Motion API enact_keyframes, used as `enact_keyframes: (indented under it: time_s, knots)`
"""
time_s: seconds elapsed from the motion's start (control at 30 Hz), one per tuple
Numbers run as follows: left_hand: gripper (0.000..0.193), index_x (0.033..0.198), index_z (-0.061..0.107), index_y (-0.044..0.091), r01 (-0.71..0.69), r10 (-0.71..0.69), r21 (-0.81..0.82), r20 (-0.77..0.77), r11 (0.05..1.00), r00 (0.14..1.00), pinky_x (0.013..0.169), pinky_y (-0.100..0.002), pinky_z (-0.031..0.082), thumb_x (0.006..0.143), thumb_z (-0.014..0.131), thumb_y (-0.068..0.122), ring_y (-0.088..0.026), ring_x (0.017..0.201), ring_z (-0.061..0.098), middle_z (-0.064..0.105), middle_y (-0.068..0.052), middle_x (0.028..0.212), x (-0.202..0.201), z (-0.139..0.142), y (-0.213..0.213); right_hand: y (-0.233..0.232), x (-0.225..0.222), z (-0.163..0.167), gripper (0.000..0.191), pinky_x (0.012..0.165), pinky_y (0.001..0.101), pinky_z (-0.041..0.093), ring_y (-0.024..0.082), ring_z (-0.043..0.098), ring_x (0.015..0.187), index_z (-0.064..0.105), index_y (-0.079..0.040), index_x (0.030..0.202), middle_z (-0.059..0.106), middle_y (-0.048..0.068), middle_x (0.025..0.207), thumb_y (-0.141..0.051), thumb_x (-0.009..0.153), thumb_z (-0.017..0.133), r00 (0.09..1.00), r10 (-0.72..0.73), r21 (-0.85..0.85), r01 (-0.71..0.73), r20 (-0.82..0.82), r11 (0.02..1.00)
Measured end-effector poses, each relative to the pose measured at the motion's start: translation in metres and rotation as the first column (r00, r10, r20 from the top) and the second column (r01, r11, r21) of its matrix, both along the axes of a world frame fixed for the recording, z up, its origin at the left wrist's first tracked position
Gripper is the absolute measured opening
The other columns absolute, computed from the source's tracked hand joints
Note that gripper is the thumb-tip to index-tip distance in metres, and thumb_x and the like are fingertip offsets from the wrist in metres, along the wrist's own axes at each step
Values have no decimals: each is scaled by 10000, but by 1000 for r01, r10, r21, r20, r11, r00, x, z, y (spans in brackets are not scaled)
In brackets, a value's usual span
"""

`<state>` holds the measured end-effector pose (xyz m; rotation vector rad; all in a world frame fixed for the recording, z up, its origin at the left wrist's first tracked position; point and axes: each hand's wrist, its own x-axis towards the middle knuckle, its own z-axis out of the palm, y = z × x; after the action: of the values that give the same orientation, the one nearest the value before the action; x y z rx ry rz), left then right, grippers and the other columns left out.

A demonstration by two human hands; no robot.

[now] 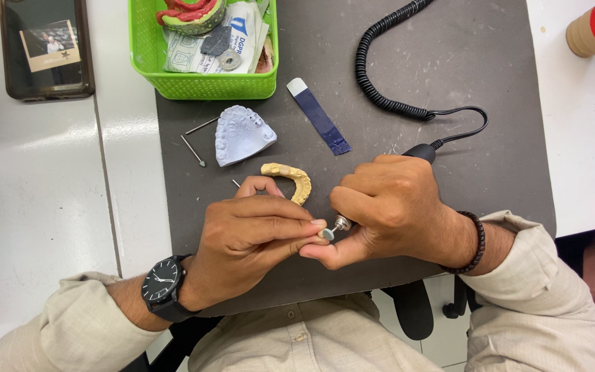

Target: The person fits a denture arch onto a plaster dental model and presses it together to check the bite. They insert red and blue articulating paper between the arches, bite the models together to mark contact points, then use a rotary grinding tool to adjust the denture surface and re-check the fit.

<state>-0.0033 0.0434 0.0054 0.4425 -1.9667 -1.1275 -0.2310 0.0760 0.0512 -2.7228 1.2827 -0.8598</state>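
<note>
- Fingers of the right hand [394,207] are clenched around a handpiece [418,153]; its metal tip [339,223] sticks out leftward between forefinger and thumb and carries a small pale disc [327,234].
- Fingers of the left hand [253,234] are extended to the right and pinched together, their tips touching the disc. The thumb curls up on the far side of the hand; whether anything lies inside the grip cannot be told.
- Both hands meet over the near edge of a dark grey mat [449,62].
- The handpiece's black body shows at the far side of the right hand; a coiled black cord [373,69] runs from it across the mat to the far edge.
- A yellow arch-shaped dental cast [290,178] lies on the mat just beyond the left hand, touching or nearly touching the thumb.
- A pale blue dental cast [242,134] lies farther off, with two thin metal burs [193,148] to its left.
- A dark blue strip [319,117] lies to the right of the blue cast.
- A green basket [204,84] stands at the far left corner of the mat, holding a red and green cast and papers.
- A phone [46,48] lies far left on the white table.
- Left wrist wears a black watch [162,288]; right wrist a dark bead bracelet [478,241].
</note>
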Motion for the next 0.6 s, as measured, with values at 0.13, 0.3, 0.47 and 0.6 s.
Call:
enact_keyframes:
  time_s: [0.13,0.3,0.47,0.6]
  knots:
    - [167,1024,791,140,1,-1,2,3,1000,1000,863,-301,486,865,842,131,-90,806,720,777,19,921,0,0,0,1,0,0,675,415,324,314,166,395,421,409,-134,574,351,-5,507,-609,777,843,1000,6,1,-6,0,1000]
    - [160,1016,792,139,6,-6,16,6,1000,1000,853,-298,483,864,841,130,-87,800,719,778,19,920,0,0,0,-1,1,-1,685,385,317,297,153,382,394,409,-136,562,348,-13,489,-626,754,846,1000,9,2,-9,5,1000]
    - [154,1018,792,137,-2,2,7,5,1000,1000,866,-298,491,871,835,120,-90,804,721,778,16,922,0,0,1,0,0,0,698,398,312,309,150,382,406,398,-135,563,337,-12,493,-635,767,840,1000,-3,1,3,-1,1000]
    - [153,1015,790,132,-4,4,7,3,1000,1000,866,-298,494,870,835,114,-92,810,726,778,13,924,0,1,1,0,0,0,710,396,310,310,152,379,403,395,-133,563,330,-11,490,-650,760,840,1000,-8,-10,8,-2,1000]
